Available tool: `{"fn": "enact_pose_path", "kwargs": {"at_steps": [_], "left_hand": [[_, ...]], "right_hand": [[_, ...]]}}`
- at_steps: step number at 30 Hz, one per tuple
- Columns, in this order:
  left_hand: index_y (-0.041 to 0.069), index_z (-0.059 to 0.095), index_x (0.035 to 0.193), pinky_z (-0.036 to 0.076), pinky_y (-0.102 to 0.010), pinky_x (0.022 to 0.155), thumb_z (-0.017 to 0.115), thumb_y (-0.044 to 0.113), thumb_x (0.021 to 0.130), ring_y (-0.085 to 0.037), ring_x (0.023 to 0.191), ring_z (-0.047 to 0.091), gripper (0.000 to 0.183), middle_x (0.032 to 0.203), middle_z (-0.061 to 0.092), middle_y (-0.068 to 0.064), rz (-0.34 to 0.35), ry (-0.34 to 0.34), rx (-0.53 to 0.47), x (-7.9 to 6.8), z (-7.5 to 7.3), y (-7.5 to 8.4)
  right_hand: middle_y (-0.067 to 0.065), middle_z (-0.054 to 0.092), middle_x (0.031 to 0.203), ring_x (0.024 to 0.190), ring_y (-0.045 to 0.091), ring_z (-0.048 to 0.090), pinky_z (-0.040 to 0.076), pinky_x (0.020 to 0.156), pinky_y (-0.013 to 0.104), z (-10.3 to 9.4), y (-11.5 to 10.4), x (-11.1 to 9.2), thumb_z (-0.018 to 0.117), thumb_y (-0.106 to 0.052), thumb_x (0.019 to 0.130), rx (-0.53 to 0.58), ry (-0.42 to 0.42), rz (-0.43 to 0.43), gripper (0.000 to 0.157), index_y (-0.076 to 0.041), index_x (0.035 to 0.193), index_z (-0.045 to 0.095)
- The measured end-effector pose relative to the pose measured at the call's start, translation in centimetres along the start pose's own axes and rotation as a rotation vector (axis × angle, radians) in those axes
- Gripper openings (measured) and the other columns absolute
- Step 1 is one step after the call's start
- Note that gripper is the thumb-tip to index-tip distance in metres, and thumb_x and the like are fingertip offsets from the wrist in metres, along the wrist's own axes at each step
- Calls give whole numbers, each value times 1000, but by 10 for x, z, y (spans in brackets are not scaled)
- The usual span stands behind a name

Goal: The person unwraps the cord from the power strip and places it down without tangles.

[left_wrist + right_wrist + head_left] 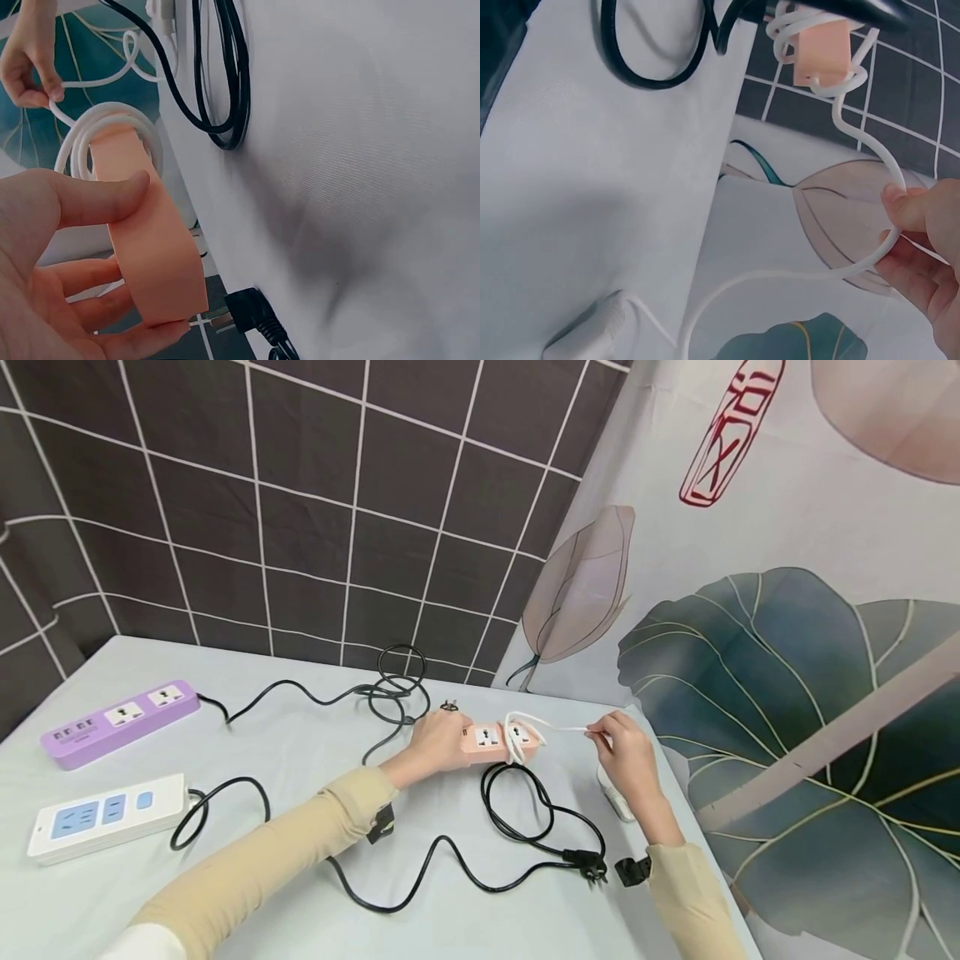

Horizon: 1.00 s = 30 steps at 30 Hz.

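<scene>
My left hand point(437, 742) grips the left end of a peach-coloured power strip point(159, 240), thumb on one side and fingers on the other. White power cord point(765, 276) loops several times around the strip's other end. To the right, my right hand point(630, 760) pinches that cord between thumb and fingertips, with a length stretched between hand and strip. In the right wrist view the cord bends past the fingers and hangs down. A white block point(592, 334) with a white cord at its end lies near the table's edge, partly behind my right forearm in the head view.
On the left lie a purple power strip point(123, 727) and a white power strip point(112, 818) with blue sockets. Black cable point(390, 693) lies tangled at the back. More black cord loops in front of the peach strip, near a black plug point(585, 860). Patterned cloths hang behind.
</scene>
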<state>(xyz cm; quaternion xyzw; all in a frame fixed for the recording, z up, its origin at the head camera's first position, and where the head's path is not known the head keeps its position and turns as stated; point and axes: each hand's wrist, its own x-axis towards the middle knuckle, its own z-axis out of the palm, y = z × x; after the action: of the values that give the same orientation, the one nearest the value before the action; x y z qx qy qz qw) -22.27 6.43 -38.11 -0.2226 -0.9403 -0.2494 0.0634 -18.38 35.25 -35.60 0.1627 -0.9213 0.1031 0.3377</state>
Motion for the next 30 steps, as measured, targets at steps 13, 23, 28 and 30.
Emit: {"fn": "enact_pose_path", "kwargs": {"at_steps": [13,23,28,30], "left_hand": [[13,73,92,40,-25,52,82,41,68,-16,64,53,38,76,65,-2,-43,23,33,4,2,-5],[12,73,94,41,-26,51,79,47,71,-18,63,53,41,76,64,-3,-27,34,64,10,0,-7],[13,70,88,39,-25,51,79,52,69,-16,63,53,44,74,63,-1,-33,55,58,11,-1,-6],[14,70,89,39,-25,51,80,50,69,-16,63,53,43,74,63,-1,-32,61,49,11,-2,-5]], "right_hand": [[10,63,81,76,26,59,51,62,38,-9,7,-20,75,0,77,-18,27,-82,9,-2,81,67],[8,62,75,72,24,58,50,59,37,-14,12,-36,80,8,67,-67,33,-115,21,-4,75,64],[8,62,76,72,23,58,50,61,38,-14,18,-42,80,9,66,-78,7,-100,22,-4,75,65],[7,62,75,72,23,58,51,61,38,-13,20,-44,80,8,66,-76,4,-90,21,-5,75,65]]}}
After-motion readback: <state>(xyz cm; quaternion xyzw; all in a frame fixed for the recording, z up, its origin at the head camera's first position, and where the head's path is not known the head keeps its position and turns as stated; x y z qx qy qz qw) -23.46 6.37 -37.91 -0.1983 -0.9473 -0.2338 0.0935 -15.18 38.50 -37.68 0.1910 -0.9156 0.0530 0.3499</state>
